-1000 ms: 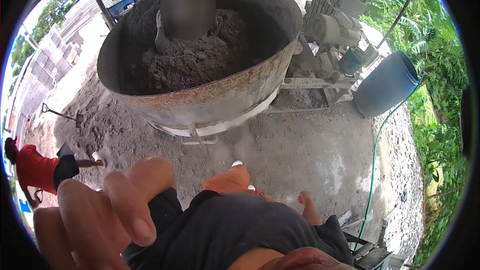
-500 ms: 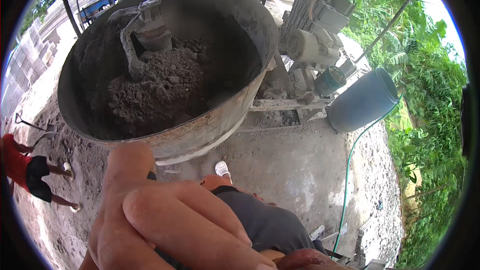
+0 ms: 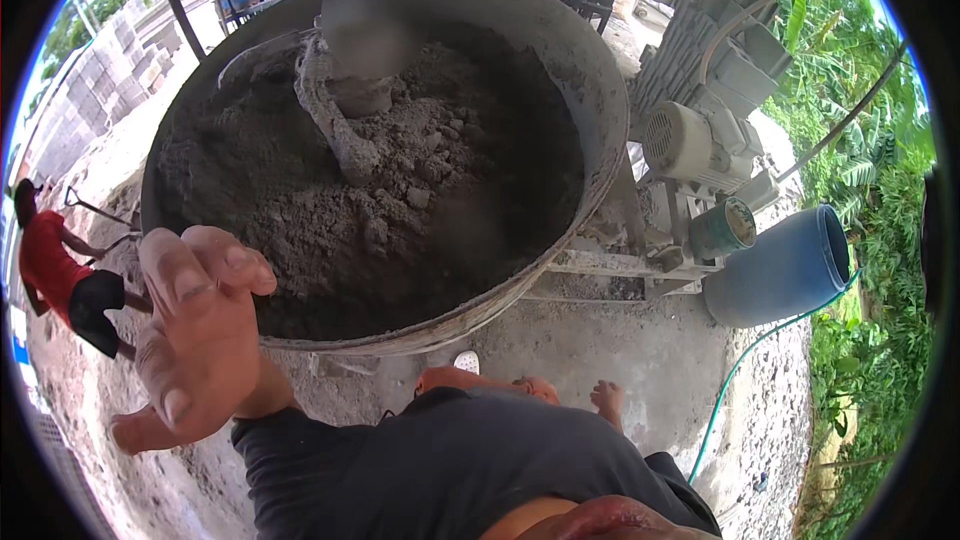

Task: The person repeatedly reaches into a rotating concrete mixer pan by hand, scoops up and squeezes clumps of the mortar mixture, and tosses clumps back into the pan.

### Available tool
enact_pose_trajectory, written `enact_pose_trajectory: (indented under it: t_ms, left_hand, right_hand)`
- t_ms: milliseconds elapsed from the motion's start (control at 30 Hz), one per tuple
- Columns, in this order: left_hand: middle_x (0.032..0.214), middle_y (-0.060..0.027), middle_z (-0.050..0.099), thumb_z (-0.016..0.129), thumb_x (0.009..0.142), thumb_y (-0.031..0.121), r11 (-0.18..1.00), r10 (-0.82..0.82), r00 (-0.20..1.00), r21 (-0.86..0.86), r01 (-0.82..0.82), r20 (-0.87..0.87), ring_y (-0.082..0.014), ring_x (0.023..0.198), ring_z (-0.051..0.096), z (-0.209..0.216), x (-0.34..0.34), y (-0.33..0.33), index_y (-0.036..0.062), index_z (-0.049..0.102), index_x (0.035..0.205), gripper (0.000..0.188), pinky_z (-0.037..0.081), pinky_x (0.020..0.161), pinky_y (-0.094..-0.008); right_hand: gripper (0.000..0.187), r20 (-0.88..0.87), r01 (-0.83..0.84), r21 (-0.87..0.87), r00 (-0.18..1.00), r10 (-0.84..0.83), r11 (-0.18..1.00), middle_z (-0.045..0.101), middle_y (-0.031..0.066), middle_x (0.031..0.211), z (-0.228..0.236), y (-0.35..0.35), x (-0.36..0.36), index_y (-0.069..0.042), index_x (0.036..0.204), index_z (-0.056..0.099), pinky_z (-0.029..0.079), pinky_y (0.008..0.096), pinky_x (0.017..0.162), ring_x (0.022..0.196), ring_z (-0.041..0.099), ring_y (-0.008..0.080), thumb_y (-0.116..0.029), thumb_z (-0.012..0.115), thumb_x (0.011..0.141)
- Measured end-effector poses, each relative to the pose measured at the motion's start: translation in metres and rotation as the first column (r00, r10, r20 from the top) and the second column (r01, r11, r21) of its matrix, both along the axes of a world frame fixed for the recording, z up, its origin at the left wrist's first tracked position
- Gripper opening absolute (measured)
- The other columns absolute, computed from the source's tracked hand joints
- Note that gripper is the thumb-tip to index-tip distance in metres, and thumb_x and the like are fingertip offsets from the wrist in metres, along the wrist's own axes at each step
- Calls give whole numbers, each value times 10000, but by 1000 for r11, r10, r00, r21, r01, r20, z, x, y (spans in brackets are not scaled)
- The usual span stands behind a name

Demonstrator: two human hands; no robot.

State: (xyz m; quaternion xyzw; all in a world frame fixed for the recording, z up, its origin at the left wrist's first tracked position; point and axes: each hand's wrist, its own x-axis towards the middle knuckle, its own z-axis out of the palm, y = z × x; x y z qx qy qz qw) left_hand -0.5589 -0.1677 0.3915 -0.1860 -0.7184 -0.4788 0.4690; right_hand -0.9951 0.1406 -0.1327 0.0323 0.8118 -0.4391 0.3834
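My left hand (image 3: 205,330) is raised close in front of me at the left, by the near rim of a big round mixer pan (image 3: 420,340). Its fingers are loosely bent and apart, with nothing in them. Further back and lower, at my right side, my right hand (image 3: 608,397) hangs over the concrete floor; it looks small, fingers apart, holding nothing visible. Inside the pan lies a heap of grey, crumbly mix (image 3: 400,190) around a caked mixing arm (image 3: 335,125). A round blurred patch hides the top of the mixer's centre.
A person in a red top (image 3: 55,260) stands at the left beside a shovel (image 3: 95,205). On the right are an electric motor (image 3: 690,145), a green bucket (image 3: 725,228), a tilted blue barrel (image 3: 775,275) and a green hose (image 3: 735,370). Grey blocks (image 3: 85,105) are stacked far left.
My left hand has moved away from my view's lower middle to the left, uncovering my torso. The view has shifted, so the pan sits lower and further right. My right hand now shows.
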Motion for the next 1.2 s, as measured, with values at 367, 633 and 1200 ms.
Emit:
enact_pose_trajectory:
  t_ms: [367, 633, 1200]
  left_hand:
    - [1314, -222, 443, 342, 908, 552, -252, 951, -307, -628, -737, -22, -330, 1198, 460, -50, -24, 12, -22, 630, 1174, 696, 380, 964, -445]
    - [1355, -141, 404, 406, 985, 324, -313, 825, -500, -525, -792, 263, -317, 1258, 404, -190, -1, -29, 66, 635, 1181, 396, 342, 1020, -441]
    - [1055, -108, 596, 579, 898, 210, -599, 546, -786, -520, -609, 291, -256, 1007, 582, -210, -43, -34, 26, 680, 985, 226, 480, 859, -366]
  right_hand:
    - [171, -689, -642, -716, 714, -127, 276, 593, 69, 1051, 317, -330, -24, -7, 1044, 632, 447, 278, 799, 921, 557, 144, -101, 564, 918]
    - [257, -965, -883, -245, 261, -13, 400, 526, 171, 1142, 306, -408, -12, -14, 1040, 600, 438, 422, 878, 1015, 522, 343, -166, 666, 843]
    - [31, -843, -843, -537, 537, -16, 24, 638, 106, 898, 322, -396, -31, -29, 823, 632, 459, 370, 745, 854, 588, 287, -20, 622, 796]
